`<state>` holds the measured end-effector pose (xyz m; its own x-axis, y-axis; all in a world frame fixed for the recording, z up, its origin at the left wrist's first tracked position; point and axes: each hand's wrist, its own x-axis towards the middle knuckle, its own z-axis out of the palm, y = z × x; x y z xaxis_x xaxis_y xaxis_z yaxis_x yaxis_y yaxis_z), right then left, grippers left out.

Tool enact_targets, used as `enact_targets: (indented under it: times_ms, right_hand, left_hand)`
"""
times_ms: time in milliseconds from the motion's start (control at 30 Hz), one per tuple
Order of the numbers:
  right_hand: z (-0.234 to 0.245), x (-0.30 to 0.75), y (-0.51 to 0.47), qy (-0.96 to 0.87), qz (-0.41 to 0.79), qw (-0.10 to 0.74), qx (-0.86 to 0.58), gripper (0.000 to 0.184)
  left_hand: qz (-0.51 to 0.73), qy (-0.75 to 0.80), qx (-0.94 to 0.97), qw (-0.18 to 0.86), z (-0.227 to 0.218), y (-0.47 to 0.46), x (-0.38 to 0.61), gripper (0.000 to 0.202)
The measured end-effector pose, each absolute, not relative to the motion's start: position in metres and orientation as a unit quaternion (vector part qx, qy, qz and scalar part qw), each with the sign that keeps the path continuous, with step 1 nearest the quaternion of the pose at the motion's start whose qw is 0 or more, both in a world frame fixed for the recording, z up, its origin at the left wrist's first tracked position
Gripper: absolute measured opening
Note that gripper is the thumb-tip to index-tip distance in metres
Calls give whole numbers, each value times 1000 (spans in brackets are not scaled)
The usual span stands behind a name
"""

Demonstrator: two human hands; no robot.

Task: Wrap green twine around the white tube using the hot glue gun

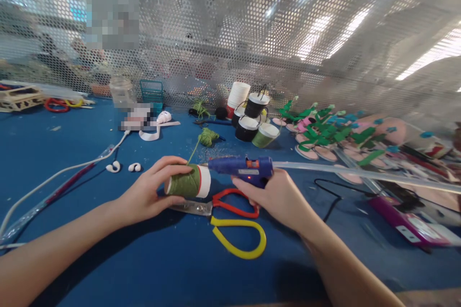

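**Glue gun tip at the yarn-wrapped cup**

My left hand (149,192) has its grip closed round a paper cup (189,183), thumb on the near side, fingers over the top. The cup lies on its side just above the desk (162,268), long axis left-right. Green yarn covers most of it, with a bare white band at the right end.

My right hand (277,196) has its grip shut on the handle of a blue glue gun (241,168). A clear glue stick (360,172) trails out the back to the right. The gun is held level, roughly in line with the cup's axis, nozzle pointing left. The tip sits just beside the white band at the cup's upper right edge; I can't tell if it touches. So the cup lies directly left of the gun hand, and the left hand is the one on it.

A yarn strand runs from the cup up to the yarn ball (208,136) behind. Scissors (234,223) with red and yellow handles lie flat on the desk under both hands.
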<state>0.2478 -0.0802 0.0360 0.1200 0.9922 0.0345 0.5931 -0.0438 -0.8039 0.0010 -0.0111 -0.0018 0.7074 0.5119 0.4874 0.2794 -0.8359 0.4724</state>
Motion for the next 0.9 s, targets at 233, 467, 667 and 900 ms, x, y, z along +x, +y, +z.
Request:
enact_targets:
  times_ms: [233,467,667,900]
  right_hand:
    - [31,267,-60,-497,369,488,-615,34]
    - [10,280,-35,-460,403,423,-669,31]
    - [-5,288,-23,-491,333,358,-721,20]
    - [17,267,-33,-649,24,271,-710,25]
  left_hand:
    - [357,275,856,255,-5,-6,4,42]
    - [346,276,873,206,-2,-8,4,41]
    - [334,257,894,151,-4,-9,2,41]
    - [340,230,902,134,-7,-10,2,42]
